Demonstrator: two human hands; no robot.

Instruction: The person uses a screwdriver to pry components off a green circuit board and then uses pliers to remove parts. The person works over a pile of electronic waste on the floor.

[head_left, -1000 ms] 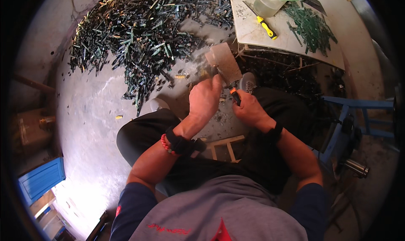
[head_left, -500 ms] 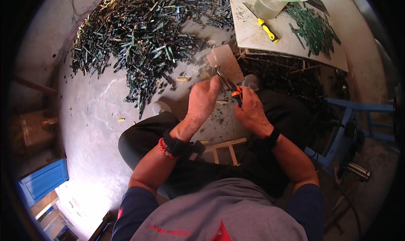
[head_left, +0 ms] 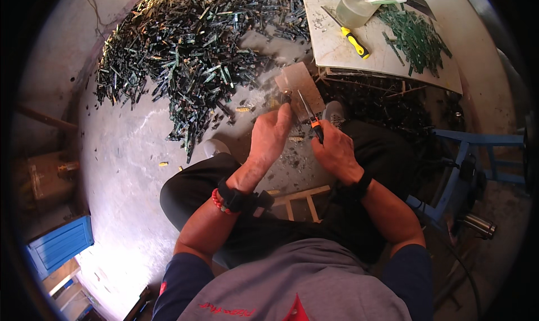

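Note:
My right hand [head_left: 338,152] is closed round the orange-and-black handles of long-nosed pliers [head_left: 309,108]. Their slim metal jaws point up and away, apart from my other hand. My left hand [head_left: 269,133] is closed with the thumb on top, and a small dark shiny piece [head_left: 287,96] pokes out at its fingertips; its kind is too small to make out. Below both hands, a flat brownish board [head_left: 300,80] lies on the floor between my feet, with dark crumbs scattered on the near side.
A large heap of dark, narrow strips [head_left: 191,57] covers the floor at far left. On a pale board [head_left: 331,48] at far right are a yellow-handled tool [head_left: 356,43], a cloudy plastic tub [head_left: 353,9] and green strips [head_left: 418,43]. A blue metal frame [head_left: 463,149] stands right.
The pliers have come away from my left fingertips and tilted slightly upright, to the right of the small piece. My left hand stays almost where it was.

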